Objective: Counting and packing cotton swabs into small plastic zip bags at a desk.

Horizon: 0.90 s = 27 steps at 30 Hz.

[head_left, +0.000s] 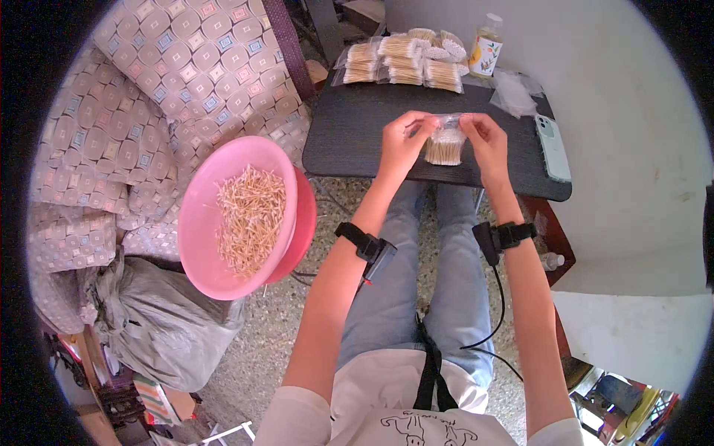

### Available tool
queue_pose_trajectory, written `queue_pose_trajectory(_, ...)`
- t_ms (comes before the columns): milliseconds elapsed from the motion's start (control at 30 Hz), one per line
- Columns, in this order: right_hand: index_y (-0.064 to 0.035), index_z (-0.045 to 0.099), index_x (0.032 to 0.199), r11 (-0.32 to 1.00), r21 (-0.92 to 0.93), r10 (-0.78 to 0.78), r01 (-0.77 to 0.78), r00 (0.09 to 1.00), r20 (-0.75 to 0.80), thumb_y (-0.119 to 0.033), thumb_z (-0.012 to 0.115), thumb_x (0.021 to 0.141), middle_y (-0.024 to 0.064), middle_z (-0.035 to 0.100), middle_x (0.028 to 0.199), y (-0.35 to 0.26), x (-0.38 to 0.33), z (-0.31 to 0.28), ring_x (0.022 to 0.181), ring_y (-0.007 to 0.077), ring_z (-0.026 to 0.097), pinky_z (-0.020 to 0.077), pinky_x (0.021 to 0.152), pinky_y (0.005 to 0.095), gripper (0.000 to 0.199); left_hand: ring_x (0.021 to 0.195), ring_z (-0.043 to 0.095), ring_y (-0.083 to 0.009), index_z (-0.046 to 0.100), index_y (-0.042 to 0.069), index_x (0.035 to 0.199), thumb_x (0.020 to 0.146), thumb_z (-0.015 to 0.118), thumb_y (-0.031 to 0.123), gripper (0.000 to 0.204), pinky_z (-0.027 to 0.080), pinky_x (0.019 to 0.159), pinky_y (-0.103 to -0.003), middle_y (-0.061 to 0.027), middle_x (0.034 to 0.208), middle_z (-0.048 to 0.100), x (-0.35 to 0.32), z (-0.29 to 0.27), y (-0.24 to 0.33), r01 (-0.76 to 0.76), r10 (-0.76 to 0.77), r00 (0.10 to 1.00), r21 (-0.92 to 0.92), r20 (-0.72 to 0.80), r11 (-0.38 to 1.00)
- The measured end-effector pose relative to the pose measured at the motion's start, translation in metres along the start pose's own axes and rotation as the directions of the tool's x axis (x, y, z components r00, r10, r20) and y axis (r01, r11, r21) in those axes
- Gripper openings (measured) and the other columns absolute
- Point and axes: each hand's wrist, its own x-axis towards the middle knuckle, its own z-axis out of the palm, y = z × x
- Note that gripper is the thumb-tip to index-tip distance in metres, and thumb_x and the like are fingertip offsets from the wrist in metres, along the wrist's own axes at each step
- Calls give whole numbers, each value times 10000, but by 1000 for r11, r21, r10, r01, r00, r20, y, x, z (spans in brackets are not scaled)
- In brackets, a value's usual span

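A small clear plastic bag of cotton swabs (444,152) is held up over the near edge of the black table (346,137). My left hand (406,140) pinches the bag's top left corner between thumb and fingers. At the top right corner, my right hand (487,141) grips it the same way. The swabs stand side by side in the lower part of the bag, white tips uppermost. Whether the bag touches the tabletop I cannot tell.
Filled swab bags (401,59) are piled at the table's back, beside a bottle of yellowish liquid (486,46). Flat empty bags (515,94) and a white phone (552,149) lie at the right. A pink basin (197,223) of loose swabs stands left, near a patterned sofa (201,67).
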Motion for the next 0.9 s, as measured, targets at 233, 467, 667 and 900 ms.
queue_pose_trajectory(233, 16, 647, 933, 998, 6, 62, -63, 992, 106, -135, 647, 869, 1, 641, 852, -9, -5, 3, 775, 58, 559, 450, 708, 216, 164, 880, 618, -116, 631, -34, 975, 865, 656, 117, 189, 490, 783, -246, -81, 937, 662, 0, 1, 5, 10, -9, 999, -25, 44, 1000)
queue_pose_trajectory(467, 6, 652, 937, 996, 33, 78, -82, 991, 104, -123, 667, 847, 5, 645, 858, -9, -5, 3, 775, 59, 561, 447, 699, 218, 158, 874, 619, -118, 628, -24, 968, 861, 654, 97, 164, 488, 786, -246, -77, 941, 659, -1, 1, 10, 81, -72, 993, -110, 89, 991)
queue_pose_trajectory(667, 2, 657, 951, 999, -18, 42, -41, 996, 80, -123, 666, 848, 10, 648, 865, -11, -6, 4, 778, 59, 564, 448, 697, 217, 162, 870, 614, -115, 612, -12, 960, 856, 663, 107, 166, 476, 788, -251, -67, 926, 659, -1, 5, 6, 81, -77, 996, -83, 52, 993)
queue_pose_trajectory(900, 6, 660, 966, 997, 47, 51, -54, 997, 63, -97, 663, 846, 14, 651, 866, -13, -7, -4, 782, 59, 564, 446, 694, 198, 159, 891, 607, -112, 607, -3, 962, 849, 678, 143, 197, 470, 798, -254, -65, 935, 654, -3, 2, 8, 87, -85, 996, -130, 22, 988)
